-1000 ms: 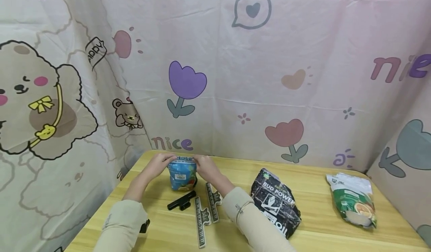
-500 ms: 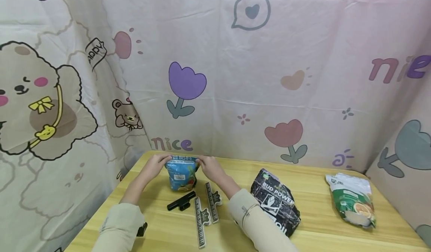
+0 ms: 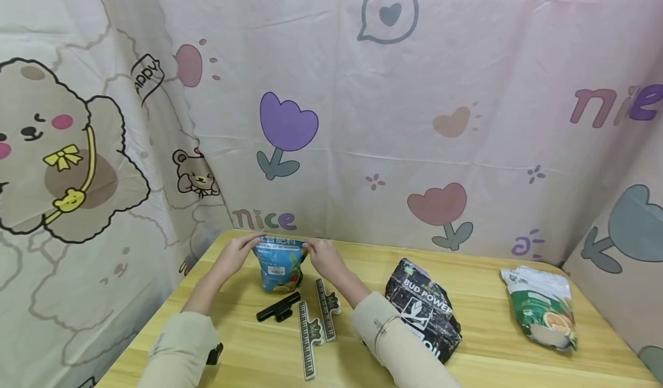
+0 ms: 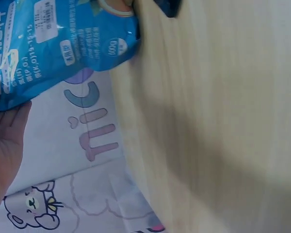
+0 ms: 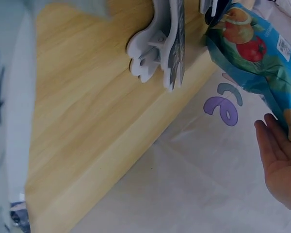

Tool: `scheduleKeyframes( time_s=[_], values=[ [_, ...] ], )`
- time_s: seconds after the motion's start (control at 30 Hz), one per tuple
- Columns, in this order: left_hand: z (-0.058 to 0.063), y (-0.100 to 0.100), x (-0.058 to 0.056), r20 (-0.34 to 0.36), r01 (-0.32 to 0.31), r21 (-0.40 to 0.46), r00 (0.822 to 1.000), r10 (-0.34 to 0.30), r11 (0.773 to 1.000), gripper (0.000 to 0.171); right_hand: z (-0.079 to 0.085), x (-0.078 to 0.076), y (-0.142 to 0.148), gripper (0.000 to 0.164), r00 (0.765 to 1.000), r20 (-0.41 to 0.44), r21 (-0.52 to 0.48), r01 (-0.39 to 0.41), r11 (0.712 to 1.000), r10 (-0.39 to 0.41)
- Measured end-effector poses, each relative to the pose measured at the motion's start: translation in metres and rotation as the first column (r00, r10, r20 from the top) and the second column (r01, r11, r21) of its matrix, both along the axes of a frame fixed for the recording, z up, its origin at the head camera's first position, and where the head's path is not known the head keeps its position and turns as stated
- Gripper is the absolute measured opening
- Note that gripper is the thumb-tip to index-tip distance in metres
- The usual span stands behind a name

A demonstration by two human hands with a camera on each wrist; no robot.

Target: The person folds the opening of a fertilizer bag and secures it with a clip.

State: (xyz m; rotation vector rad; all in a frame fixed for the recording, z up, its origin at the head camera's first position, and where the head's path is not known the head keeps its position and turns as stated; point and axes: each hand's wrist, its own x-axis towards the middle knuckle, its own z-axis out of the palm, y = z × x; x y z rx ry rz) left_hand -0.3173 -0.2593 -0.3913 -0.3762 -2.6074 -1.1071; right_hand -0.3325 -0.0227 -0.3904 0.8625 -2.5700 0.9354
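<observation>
A blue fertilizer bag (image 3: 278, 270) with fruit pictures stands upright near the table's back left. Its top edge is stretched flat between my two hands. My left hand (image 3: 239, 254) pinches the top left corner, thumb in front and fingers behind, as the left wrist view shows. At the top right corner, my right hand (image 3: 325, 260) pinches the bag's edge; its other fingers reach behind the bag in the right wrist view. In front of the bag lie a black clip (image 3: 278, 307) and two piano-key-patterned clips (image 3: 308, 342) (image 3: 326, 313).
To the right of my right forearm lies a black soil bag (image 3: 422, 313), partly behind the sleeve. A green and white bag (image 3: 544, 310) rests at the table's right. Printed cloth (image 3: 352, 117) hangs along the back and sides. Another small black object (image 3: 214, 353) shows beside my left sleeve.
The bag's top, lower and more bunched a second ago, now stands taller and spread wider. Both hands have moved slightly apart while keeping hold of its corners.
</observation>
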Motion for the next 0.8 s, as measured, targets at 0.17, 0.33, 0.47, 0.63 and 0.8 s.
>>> scheduleKeyframes(
  time_s=[0.17,0.33,0.47,0.63,0.8],
  values=[
    [-0.002,0.004,0.000,-0.039,-0.071,-0.009,0.997,0.071,0.997,0.035,0.000,-0.001,0.000,0.024,0.999,0.035,-0.016,0.002,1.000,-0.001],
    [0.004,0.009,0.000,-0.043,-0.107,-0.106,0.994,0.103,0.989,0.030,0.002,-0.001,0.000,0.024,0.996,0.090,0.000,0.028,1.000,-0.028],
    [0.014,0.011,0.002,-0.095,-0.086,-0.270,0.994,0.063,0.959,0.023,0.009,0.001,-0.006,0.026,0.996,0.076,0.078,0.046,0.996,-0.052],
    [0.030,0.022,0.002,-0.074,0.004,-0.398,0.997,-0.037,0.917,0.025,0.016,0.005,-0.022,0.028,0.996,-0.086,0.181,0.043,0.983,-0.027],
    [0.032,0.032,-0.002,0.006,0.008,-0.387,1.000,-0.006,0.922,0.028,0.011,0.005,-0.037,0.023,0.976,-0.213,0.200,0.080,0.977,-0.037]
  ],
)
